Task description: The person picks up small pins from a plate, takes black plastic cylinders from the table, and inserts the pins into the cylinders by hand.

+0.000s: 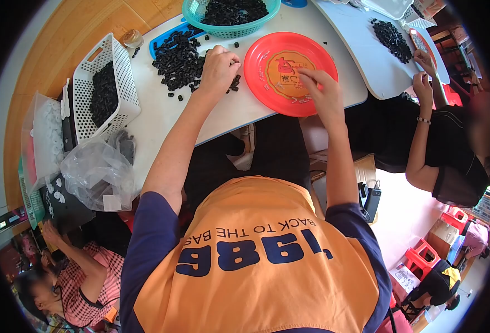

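Observation:
My left hand (218,71) is closed, thumb and fingers drawn together, beside a pile of small black parts (178,61) on the white table; whatever its fingertips hold is too small to make out. Over the right part of a red plate (253,83) is my right hand (323,93), its thumb and forefinger brought together in a pinch. Anything between those fingertips cannot be made out. The plate has a yellow printed centre, and tiny pale bits lie on it. A few loose black parts (234,84) sit between my left hand and the plate.
A green basket (231,30) of black parts stands at the back. On the left are a white perforated basket (124,94), a small jar (132,38) and a clear plastic bag (98,175). A co-worker's hands (422,83) are at the adjoining table (361,61).

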Demonstrator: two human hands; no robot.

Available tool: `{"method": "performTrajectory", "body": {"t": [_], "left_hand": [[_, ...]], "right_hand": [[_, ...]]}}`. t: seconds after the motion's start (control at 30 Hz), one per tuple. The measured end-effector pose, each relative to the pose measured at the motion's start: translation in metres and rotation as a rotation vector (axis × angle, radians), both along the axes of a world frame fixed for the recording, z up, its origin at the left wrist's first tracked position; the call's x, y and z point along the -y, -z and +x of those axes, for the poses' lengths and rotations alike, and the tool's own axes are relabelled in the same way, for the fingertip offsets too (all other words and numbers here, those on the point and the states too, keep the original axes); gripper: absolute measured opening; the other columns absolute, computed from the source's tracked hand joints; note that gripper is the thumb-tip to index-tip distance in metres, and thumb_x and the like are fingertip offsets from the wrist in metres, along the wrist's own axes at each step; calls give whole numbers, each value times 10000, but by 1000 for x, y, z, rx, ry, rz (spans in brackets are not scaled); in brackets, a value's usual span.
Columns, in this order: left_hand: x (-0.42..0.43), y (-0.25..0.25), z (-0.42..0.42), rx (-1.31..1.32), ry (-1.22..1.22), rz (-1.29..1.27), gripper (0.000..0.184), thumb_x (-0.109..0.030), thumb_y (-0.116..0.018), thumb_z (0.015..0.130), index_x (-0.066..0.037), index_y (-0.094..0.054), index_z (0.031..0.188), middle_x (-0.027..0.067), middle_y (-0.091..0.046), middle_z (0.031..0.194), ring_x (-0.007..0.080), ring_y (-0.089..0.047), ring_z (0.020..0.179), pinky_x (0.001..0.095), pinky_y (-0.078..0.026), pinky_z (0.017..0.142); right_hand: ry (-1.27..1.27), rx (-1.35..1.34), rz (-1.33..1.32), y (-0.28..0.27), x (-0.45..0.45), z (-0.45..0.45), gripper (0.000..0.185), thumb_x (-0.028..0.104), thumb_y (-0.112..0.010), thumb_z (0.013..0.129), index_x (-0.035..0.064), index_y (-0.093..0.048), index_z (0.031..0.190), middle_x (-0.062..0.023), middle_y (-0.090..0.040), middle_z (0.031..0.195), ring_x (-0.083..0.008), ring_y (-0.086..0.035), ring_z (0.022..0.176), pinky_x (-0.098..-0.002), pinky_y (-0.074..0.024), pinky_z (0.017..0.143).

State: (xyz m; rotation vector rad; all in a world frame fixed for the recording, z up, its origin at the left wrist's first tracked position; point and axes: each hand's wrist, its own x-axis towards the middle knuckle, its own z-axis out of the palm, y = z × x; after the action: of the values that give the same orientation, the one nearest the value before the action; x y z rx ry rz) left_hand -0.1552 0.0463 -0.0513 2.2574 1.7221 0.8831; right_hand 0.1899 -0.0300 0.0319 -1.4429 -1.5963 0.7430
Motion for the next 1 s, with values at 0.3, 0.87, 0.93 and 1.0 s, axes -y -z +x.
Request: {"method": "performTrajectory", "body": {"t": [0.3, 0.87, 0.93, 1.0], "left_hand": [[106, -73, -8, 869, -188, -300, 221, -127, -896, 1086, -18, -924, 1276, 44, -882, 1077, 100, -751, 926, 287, -604, 849], [227, -67, -32, 2022, -25, -596, 180, 20, -776, 1163, 27, -807, 1340, 188, -868, 1301, 311, -881, 1212, 394, -750, 1064], [233, -75, -31, 2035, -3, -617, 196, 11, -784, 1162, 24, -806, 1356, 178, -870, 1286, 310, -883, 1215, 391, -754, 1044], [235, -81, -25, 2045, 13, -604, 203, 9, -789, 1160, 26, -807, 1361, 177, -873, 1280, 304, -885, 1202, 388, -753, 1033]], "right_hand": [[-353, 427, 358, 71, -152, -47, 211, 144, -854, 1087, 40, -915, 1260, -176, -849, 1247, -389, -818, 1177, -498, -665, 1035], [-393, -57, -158, -36, -2, -113, 137, 68, -842, 1130, -9, -890, 1233, -30, -875, 1115, -92, -797, 1027, -295, -643, 928], [-508, -263, -151, -52, 42, -133, 142, 64, -870, 1102, 22, -915, 1230, -31, -891, 1144, -103, -805, 1058, -292, -632, 954], [-540, -284, -121, -65, 69, -144, 150, 71, -895, 1080, 43, -931, 1222, -38, -904, 1146, -115, -803, 1025, -292, -622, 912]]}}
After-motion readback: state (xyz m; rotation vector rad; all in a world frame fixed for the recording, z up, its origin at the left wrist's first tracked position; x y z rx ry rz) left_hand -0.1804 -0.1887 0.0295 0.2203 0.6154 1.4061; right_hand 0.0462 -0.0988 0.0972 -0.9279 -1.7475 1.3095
